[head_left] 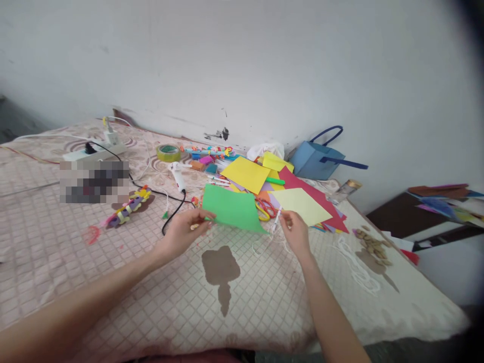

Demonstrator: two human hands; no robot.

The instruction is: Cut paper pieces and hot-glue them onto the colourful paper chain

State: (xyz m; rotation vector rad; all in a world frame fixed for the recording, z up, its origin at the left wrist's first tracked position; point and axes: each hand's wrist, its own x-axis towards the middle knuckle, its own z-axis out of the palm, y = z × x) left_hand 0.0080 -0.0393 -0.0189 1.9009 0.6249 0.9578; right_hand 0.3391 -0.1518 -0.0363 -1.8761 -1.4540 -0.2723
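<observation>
My left hand (pixel 185 229) pinches the lower left corner of a green sheet (pixel 230 206), which is raised above the table. In the fingers of my right hand (pixel 295 231) is a slim white marker (pixel 277 218), just past the sheet's right edge. Scissors with red and yellow handles (pixel 267 208) lie partly hidden behind the green sheet. Between my forearms, a brown cut-out (pixel 221 266) with a broad top and narrow stem lies flat on the patterned tablecloth (pixel 170 302).
Coloured sheets (pixel 245 174) and markers are heaped at the back. A white glue gun (pixel 176 176), tape roll (pixel 168 152), power strip (pixel 94 150) and decorated purple strip (pixel 126 210) lie left. Right are a blue bag (pixel 315 159), jar (pixel 347 190), white cord (pixel 355 267) and tan pieces (pixel 374 246).
</observation>
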